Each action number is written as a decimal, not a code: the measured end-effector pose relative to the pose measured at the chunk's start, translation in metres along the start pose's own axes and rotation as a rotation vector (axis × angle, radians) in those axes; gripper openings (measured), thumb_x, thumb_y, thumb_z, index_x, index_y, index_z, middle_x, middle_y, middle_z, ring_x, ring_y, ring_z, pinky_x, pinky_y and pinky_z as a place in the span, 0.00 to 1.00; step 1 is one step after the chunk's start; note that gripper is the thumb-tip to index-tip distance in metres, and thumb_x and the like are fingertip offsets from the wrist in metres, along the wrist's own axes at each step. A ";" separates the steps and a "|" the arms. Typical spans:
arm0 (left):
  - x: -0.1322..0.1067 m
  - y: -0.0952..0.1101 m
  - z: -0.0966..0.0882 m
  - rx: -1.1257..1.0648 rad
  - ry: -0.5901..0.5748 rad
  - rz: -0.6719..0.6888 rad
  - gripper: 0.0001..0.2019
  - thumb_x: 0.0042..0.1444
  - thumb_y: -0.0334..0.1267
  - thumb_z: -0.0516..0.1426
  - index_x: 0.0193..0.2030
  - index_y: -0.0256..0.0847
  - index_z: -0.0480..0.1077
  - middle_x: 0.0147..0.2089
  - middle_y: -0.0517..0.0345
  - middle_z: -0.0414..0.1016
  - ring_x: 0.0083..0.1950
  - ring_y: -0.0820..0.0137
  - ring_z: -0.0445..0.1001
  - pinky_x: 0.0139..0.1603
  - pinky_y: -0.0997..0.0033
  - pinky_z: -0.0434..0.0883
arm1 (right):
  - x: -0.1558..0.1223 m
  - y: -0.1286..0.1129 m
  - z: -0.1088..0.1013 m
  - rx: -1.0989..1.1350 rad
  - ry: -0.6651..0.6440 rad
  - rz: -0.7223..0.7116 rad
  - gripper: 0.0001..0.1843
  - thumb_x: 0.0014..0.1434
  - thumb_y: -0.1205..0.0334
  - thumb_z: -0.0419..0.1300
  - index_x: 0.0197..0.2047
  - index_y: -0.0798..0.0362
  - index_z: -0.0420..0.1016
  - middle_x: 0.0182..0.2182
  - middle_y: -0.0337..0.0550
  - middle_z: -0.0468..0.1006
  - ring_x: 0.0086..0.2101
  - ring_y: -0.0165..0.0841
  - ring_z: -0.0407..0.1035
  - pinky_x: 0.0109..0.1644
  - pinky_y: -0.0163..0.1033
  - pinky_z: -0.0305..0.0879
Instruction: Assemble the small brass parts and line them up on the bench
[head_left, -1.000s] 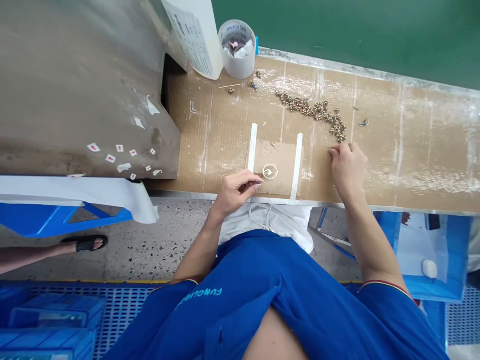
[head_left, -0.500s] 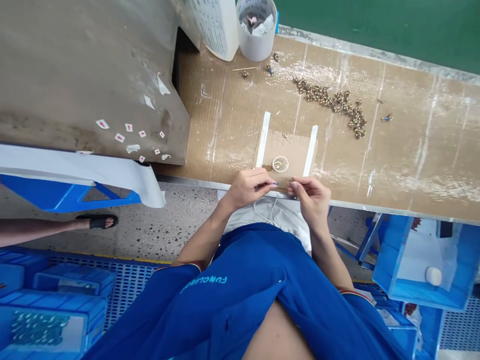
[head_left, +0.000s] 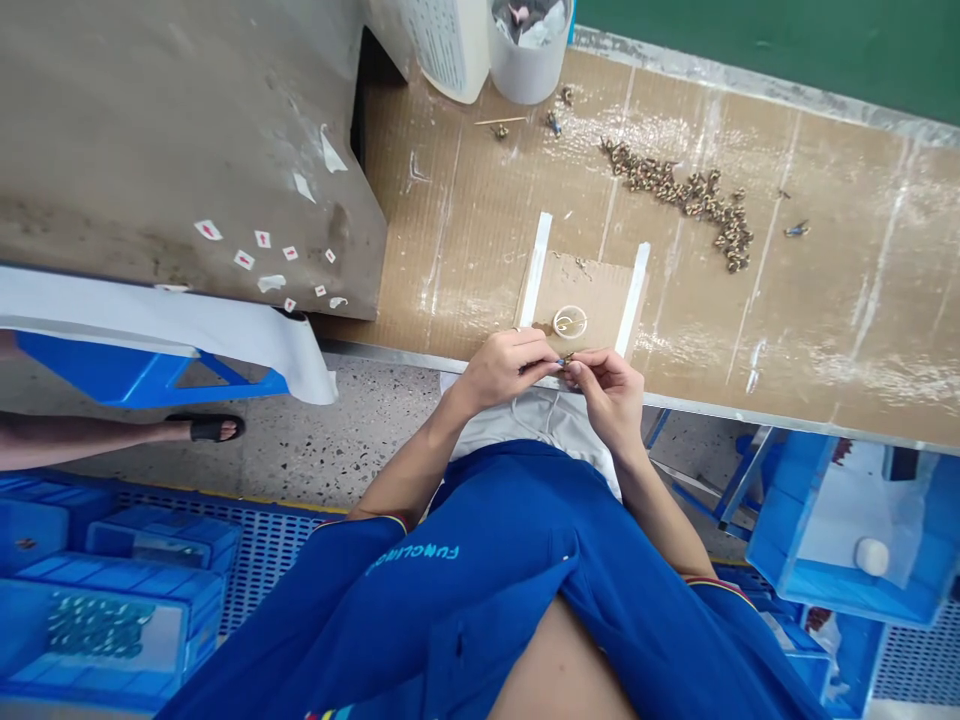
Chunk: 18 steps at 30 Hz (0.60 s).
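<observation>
My left hand (head_left: 504, 370) is closed in a pinch at the front edge of the bench, with a small blue piece at its fingertips. My right hand (head_left: 611, 396) pinches a tiny brass-coloured metal part (head_left: 568, 358) against that blue piece. The fingertips of both hands nearly meet, and the fingers partly hide the two pieces. Just beyond them, a small round clear dish (head_left: 570, 322) sits on a cardboard square (head_left: 596, 290) held by white tape strips. Farther back lies a pile of small brass-coloured parts (head_left: 694, 193).
A white bottle (head_left: 450, 55) and a tub with scraps (head_left: 529, 75) stand at the back. A thin stick (head_left: 500, 121) lies near them. A grey metal housing (head_left: 225, 150) borders the left. Blue crates (head_left: 877, 530) are below right. Another person's foot (head_left: 217, 429) shows at left.
My right hand has moved left to my left hand, bringing the brass-coloured part up to the blue piece. The whole view has shifted slightly.
</observation>
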<state>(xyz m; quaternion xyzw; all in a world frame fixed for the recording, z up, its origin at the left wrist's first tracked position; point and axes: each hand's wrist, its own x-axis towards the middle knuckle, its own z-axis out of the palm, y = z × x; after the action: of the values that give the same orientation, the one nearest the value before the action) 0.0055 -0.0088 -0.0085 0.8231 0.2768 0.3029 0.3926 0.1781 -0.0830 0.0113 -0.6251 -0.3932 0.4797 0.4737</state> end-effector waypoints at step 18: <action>0.001 0.003 -0.007 -0.175 0.007 -0.068 0.13 0.67 0.39 0.56 0.31 0.39 0.74 0.27 0.56 0.73 0.28 0.71 0.71 0.32 0.70 0.66 | -0.002 0.006 0.011 -0.030 -0.025 -0.171 0.15 0.62 0.49 0.67 0.31 0.49 0.72 0.28 0.37 0.77 0.28 0.30 0.71 0.32 0.37 0.70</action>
<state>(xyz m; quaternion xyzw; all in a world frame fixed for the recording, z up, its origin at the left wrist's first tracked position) 0.0018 -0.0064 -0.0025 0.7746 0.2786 0.3151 0.4722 0.1675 -0.0838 0.0053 -0.5902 -0.4586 0.4393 0.4985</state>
